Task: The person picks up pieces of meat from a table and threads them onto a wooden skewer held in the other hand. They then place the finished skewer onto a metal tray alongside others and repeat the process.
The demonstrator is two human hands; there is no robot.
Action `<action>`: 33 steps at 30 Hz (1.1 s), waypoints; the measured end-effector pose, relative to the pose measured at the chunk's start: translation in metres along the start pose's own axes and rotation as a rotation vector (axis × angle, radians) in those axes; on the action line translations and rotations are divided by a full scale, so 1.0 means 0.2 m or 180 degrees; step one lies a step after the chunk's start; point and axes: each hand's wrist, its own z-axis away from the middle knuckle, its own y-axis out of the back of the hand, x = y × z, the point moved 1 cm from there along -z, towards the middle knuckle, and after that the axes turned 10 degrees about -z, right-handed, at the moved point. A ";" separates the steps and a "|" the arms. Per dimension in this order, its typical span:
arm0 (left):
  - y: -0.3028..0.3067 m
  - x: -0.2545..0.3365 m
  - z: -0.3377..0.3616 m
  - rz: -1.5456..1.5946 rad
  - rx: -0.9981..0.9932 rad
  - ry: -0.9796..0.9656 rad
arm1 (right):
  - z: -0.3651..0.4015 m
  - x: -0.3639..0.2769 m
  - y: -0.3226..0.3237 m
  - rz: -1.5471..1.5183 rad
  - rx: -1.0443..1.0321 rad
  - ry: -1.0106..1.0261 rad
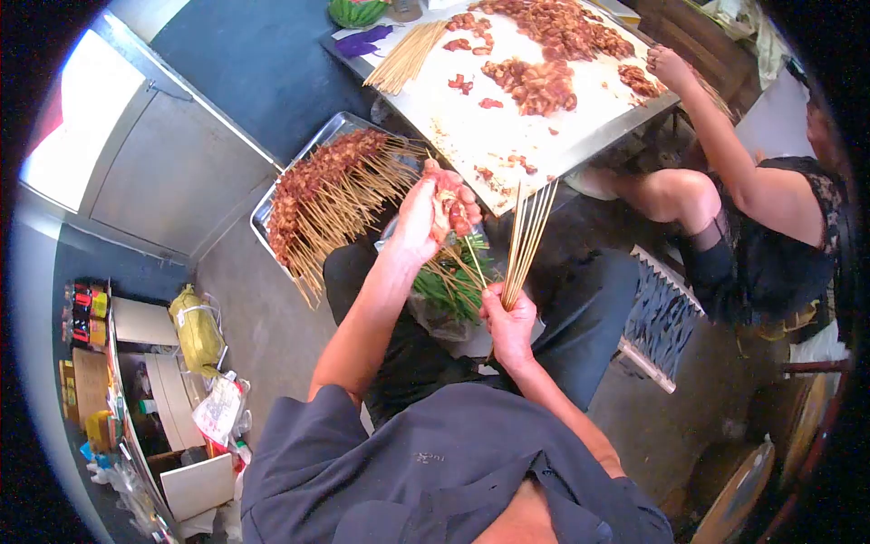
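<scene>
Pieces of raw meat (446,207) lie in my left hand (426,210), its fingers curled round them. My right hand (509,325) is closed on a bundle of wooden skewers (530,236) that fans upward. One single skewer (476,263) runs from my right hand up to the meat at my left hand. Beneath my hands, green vegetables on sticks (453,283) rest in a plastic bag between my knees. To the left, a metal tray (261,218) holds a heap of meat skewers (317,195), their sticks pointing down and right.
A white-topped table (435,113) ahead bears meat piles (535,83), loose skewers (406,56) and a purple cloth (362,41). Another person (761,195) sits at the right, one hand at the table's edge. A small stool (657,317) stands right; shelves and a yellow sack (197,331) are left.
</scene>
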 end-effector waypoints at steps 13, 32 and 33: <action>0.43 0.36 -0.04 0.0646 0.1159 -0.0519 | 0.03 0.11 -0.03 0.0387 -0.0713 -0.0397; 0.98 0.64 -0.25 -0.3156 0.2691 -0.1345 | 0.03 0.20 0.04 0.0217 -0.0792 -0.1248; 0.86 0.62 -0.30 -0.2755 0.2005 -0.1528 | 0.04 0.20 0.05 0.0208 -0.0769 -0.1211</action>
